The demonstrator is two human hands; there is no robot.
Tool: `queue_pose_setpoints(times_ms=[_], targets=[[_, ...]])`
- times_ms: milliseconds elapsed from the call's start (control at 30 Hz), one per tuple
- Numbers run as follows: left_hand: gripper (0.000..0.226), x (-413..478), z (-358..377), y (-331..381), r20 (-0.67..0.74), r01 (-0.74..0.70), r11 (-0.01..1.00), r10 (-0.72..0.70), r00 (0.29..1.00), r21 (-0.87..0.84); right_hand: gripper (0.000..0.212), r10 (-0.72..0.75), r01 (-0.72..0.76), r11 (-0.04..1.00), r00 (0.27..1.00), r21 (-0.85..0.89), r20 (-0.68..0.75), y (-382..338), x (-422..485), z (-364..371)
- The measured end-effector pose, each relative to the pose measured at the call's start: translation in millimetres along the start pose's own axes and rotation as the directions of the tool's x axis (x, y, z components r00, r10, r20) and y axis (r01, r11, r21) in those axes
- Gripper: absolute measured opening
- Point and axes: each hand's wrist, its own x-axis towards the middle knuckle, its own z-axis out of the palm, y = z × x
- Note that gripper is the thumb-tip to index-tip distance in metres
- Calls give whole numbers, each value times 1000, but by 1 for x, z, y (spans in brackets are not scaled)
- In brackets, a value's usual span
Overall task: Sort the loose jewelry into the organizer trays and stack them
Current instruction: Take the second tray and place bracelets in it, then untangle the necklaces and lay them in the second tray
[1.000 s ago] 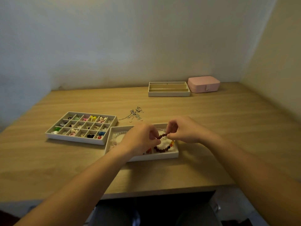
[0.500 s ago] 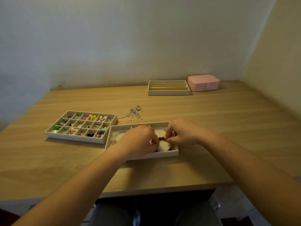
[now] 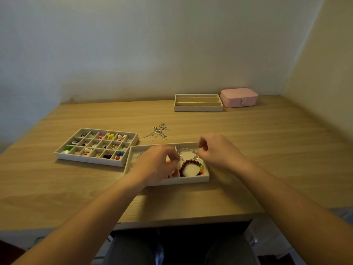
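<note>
A dark red bead bracelet [image 3: 188, 163] with a few coloured beads lies in the right compartment of the near white tray [image 3: 181, 180]. A thin silver bracelet [image 3: 188, 150] lies just behind it in the same compartment. My left hand [image 3: 156, 165] hovers over the tray's middle divider with loosely curled fingers close to the beads. My right hand [image 3: 217, 152] is over the tray's far right corner, thumb and forefinger apart beside the silver bracelet. Neither hand grips anything that I can see. A pale bracelet [image 3: 134, 159] shows in the left compartment.
A many-celled tray [image 3: 89, 160] of small earrings and rings sits to the left. A tangle of silver necklaces [image 3: 160, 131] lies loose behind the trays. At the back stand a long-slotted tray [image 3: 198, 108] and a pink case [image 3: 238, 97].
Both hands held the red bead bracelet stretched above the tray, lowered it into the right compartment, and have let go. They now sit slightly apart above it.
</note>
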Motion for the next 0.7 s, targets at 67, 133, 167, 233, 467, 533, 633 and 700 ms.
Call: queue_pose_setpoints(times_ms=[67, 133, 167, 233, 467, 533, 633, 700], targets=[[13, -3, -4, -8, -77, 96, 995, -93, 993, 30, 18, 110, -110, 994, 994, -10, -3, 1, -1, 6], [13, -6, -10, -18, -170, 231, 971, -218, 961, 60, 25, 199, -198, 980, 979, -21, 47, 0, 0, 13], [13, -7, -13, -24, -207, 291, 954, -272, 940, 70, 28, 222, -221, 975, 973, -24, 66, 0, 0, 16], [16, -10, -20, -39, -254, 393, 916, -362, 897, 79, 26, 242, -241, 970, 966, -22, 86, -1, 2, 21], [13, -21, -36, -76, -255, 573, 815, -538, 803, 88, 15, 233, -224, 969, 969, -105, 86, -8, 4, 22], [9, -22, -37, -82, -230, 579, 807, -544, 807, 120, 14, 246, -235, 965, 965, -118, 89, -10, 4, 21], [7, -21, -41, -85, -210, 569, 793, -531, 821, 220, 19, 263, -251, 962, 957, -110, 120, -9, 6, 20], [7, -20, -45, -84, -224, 547, 794, -501, 836, 265, 22, 267, -256, 962, 953, -91, 144, -9, 6, 19]])
